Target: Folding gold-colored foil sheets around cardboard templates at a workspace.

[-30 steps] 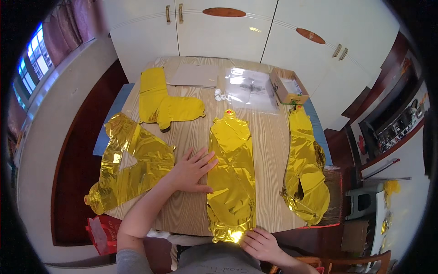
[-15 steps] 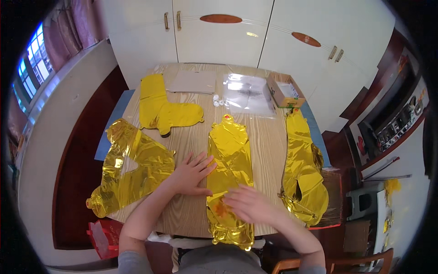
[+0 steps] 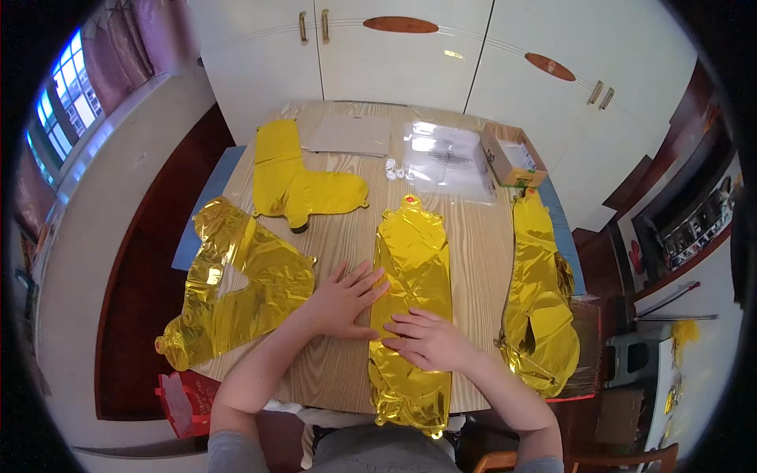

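Observation:
A long, flat gold foil balloon point(image 3: 412, 244) lies lengthwise in front of me, its near end at the table's edge and a small red spot at its far tip. My left hand point(image 3: 341, 303) is open at its left edge, fingers spread, fingertips on the foil. Across the balloon's middle lies my right hand point(image 3: 424, 340), open and palm down, with nothing in its grasp. To the left is a gold foil balloon point(image 3: 268, 296) shaped like a letter A. Beyond it rests an L-shaped gold balloon point(image 3: 276, 169). Another crumpled, curved gold balloon point(image 3: 536, 268) lies at the right edge.
At the far side are a grey-beige card sheet point(image 3: 347, 135), a transparent plastic sheet point(image 3: 448, 162), small white pieces point(image 3: 394, 170) and an open cardboard box point(image 3: 512, 154). White cabinets point(image 3: 402, 67) stand behind the wooden table point(image 3: 339, 229). A red bag point(image 3: 185, 404) is at the lower left.
My right hand has moved up the balloon, away from me, and come to lie flatter. My left hand stays at the left edge. The whole view has shifted slightly.

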{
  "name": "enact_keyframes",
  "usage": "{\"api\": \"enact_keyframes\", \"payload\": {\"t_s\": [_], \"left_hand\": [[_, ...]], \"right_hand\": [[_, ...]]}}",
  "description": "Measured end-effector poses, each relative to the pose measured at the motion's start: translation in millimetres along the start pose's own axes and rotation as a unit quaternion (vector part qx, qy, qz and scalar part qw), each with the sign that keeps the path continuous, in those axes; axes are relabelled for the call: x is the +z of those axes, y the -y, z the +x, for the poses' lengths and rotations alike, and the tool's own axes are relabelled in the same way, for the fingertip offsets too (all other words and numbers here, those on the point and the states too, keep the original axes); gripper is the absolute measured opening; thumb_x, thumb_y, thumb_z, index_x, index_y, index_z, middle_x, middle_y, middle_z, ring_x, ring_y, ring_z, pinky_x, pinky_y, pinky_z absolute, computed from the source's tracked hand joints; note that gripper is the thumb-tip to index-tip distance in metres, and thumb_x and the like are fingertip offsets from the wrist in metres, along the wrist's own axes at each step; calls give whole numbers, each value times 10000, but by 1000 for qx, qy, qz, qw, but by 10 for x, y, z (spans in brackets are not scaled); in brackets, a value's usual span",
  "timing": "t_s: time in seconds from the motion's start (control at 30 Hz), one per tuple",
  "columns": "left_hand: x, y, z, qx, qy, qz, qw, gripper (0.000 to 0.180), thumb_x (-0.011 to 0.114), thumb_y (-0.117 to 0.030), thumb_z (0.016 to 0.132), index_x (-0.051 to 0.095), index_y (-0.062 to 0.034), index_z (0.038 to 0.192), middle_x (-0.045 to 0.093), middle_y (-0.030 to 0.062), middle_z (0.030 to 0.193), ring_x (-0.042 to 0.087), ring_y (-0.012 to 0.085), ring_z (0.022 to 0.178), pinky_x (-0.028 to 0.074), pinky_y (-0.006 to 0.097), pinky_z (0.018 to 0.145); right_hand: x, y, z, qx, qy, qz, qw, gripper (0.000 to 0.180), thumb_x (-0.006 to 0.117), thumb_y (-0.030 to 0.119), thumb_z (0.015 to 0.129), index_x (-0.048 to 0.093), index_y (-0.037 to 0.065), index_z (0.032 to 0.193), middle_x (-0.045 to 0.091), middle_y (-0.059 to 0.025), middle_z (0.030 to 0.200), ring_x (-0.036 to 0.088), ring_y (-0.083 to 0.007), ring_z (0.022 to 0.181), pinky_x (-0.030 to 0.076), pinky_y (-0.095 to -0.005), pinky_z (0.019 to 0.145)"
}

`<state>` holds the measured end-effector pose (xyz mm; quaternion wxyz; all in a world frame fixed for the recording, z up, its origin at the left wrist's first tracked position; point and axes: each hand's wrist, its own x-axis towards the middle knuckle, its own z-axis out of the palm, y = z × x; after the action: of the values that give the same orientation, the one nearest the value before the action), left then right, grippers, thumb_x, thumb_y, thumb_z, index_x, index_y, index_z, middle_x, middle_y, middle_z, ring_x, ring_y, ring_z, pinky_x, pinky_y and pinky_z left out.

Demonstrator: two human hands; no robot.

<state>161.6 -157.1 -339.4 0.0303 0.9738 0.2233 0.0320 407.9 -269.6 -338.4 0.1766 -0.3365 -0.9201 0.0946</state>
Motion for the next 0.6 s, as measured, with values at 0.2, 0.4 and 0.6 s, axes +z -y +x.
{"api": "enact_keyframes", "payload": {"t_s": [0.2,0.4,0.6], "left_hand": [[-43,-61,9,16,-1,-2,1000,971,548,-727,812,345,-59,1487,305,151,1559,206,347,1473,149,598,1159],[32,-125,19,43,-8,-21,999,1006,549,-745,800,330,-47,1490,317,156,1554,210,342,1474,139,579,1170],[-44,-132,9,31,11,-13,999,1067,565,-769,762,301,-45,1501,305,152,1560,185,344,1479,135,592,1166]], "right_hand": [[-9,13,0,-3,-8,-10,1000,333,601,244,889,658,168,1208,588,-56,1321,496,-239,1296,353,-429,1109],[-30,22,17,-1,-23,-1,1000,321,634,241,869,662,120,1165,596,-73,1289,503,-240,1283,360,-421,1106],[-35,25,20,10,-23,14,1000,348,643,256,867,648,105,1182,587,-81,1292,501,-245,1282,358,-428,1108]]}}
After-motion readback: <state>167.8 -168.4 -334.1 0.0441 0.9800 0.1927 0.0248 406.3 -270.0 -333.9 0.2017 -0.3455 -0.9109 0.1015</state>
